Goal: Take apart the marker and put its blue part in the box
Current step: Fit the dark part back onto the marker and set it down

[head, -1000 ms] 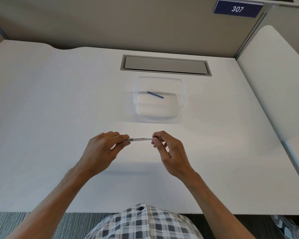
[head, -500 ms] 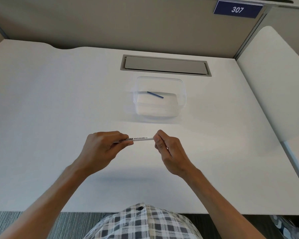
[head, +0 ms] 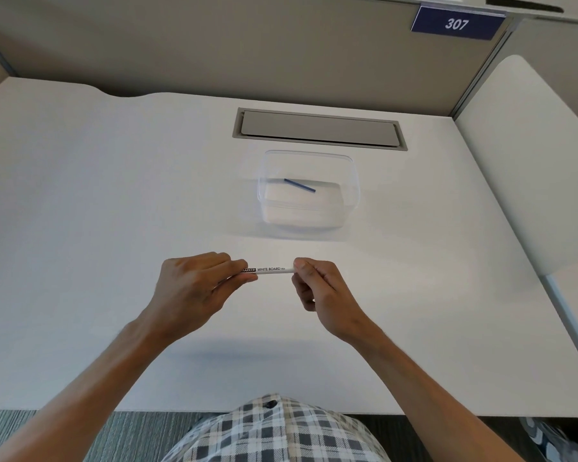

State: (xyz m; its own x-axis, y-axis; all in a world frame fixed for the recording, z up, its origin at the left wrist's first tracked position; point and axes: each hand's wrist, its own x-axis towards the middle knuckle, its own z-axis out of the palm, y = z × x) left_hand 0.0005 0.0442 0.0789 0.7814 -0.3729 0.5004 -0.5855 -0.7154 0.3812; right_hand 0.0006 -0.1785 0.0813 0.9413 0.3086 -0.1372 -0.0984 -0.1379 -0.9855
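Observation:
A white whiteboard marker (head: 270, 270) is held level above the desk between both hands. My left hand (head: 194, 288) pinches its left end, which is hidden by the fingers. My right hand (head: 317, 291) pinches its right end with thumb and fingertips. Beyond the hands stands a clear plastic box (head: 351, 181), and a thin blue stick (head: 299, 185) lies slanted on its floor.
The white desk (head: 97, 201) has a grey cable hatch (head: 317, 130) behind the box. A grey partition with a blue "307" sign (head: 456, 24) rises at the back. A second white desk surface (head: 528, 161) adjoins on the right.
Both hands have kept hold of the marker; they shifted slightly, with the right hand's fingers curling tighter round the right end.

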